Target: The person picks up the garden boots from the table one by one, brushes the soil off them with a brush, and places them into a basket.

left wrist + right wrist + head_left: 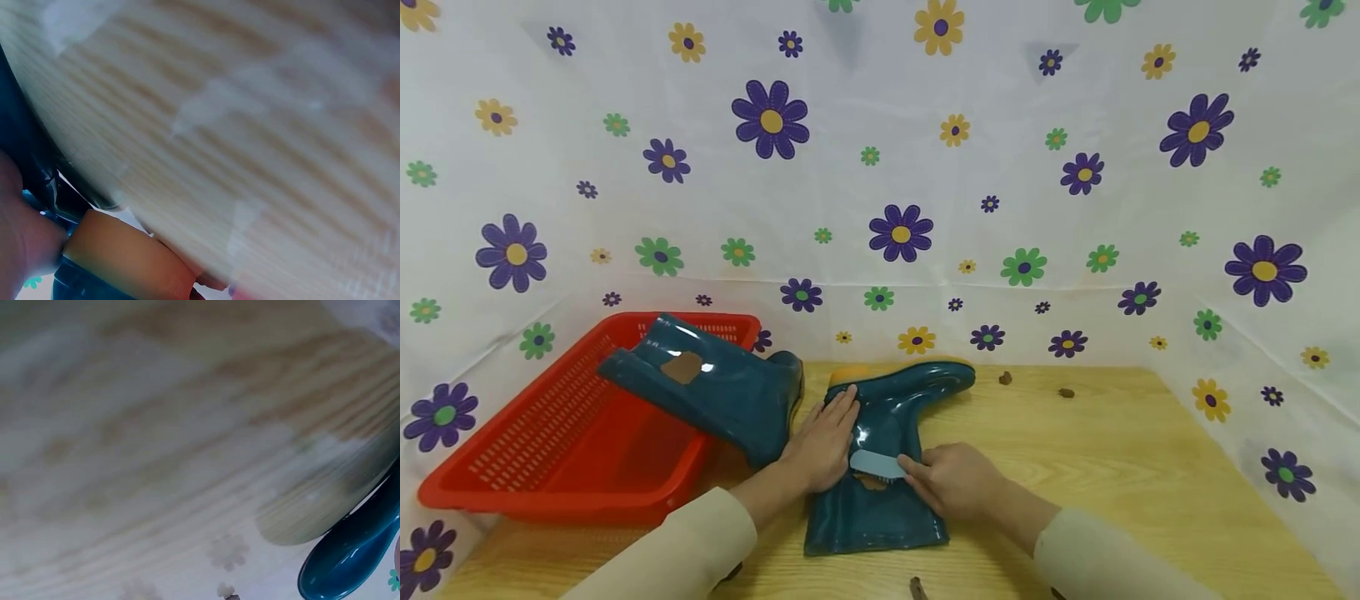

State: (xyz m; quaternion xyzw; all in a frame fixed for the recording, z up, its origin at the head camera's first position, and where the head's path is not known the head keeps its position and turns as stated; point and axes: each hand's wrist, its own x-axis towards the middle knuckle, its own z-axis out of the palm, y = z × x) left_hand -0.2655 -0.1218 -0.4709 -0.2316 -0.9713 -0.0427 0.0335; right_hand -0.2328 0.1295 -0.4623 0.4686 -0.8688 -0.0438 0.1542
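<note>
A glossy dark teal rubber boot (880, 425) lies on its side on the wooden table, toe to the right and yellow-edged sole facing away. My left hand (823, 442) rests on it near the heel with fingers straight. In my right hand (958, 479) is a light blue brush (876, 464), pinched by one end, bristles down over a brown mud patch (872, 482) on the shaft. The left wrist view catches the orange heel (125, 256) and part of my left hand. Low right in the right wrist view shows the boot's toe (344, 569); the brush is out of sight there.
A second teal boot (715, 383) with a brown patch leans across the rim of a red plastic basket (550, 500) at left. Small brown lumps (1005, 378) lie behind and in front on the wooden table (1075, 467). Flower-printed white sheeting (850, 192) surrounds the table.
</note>
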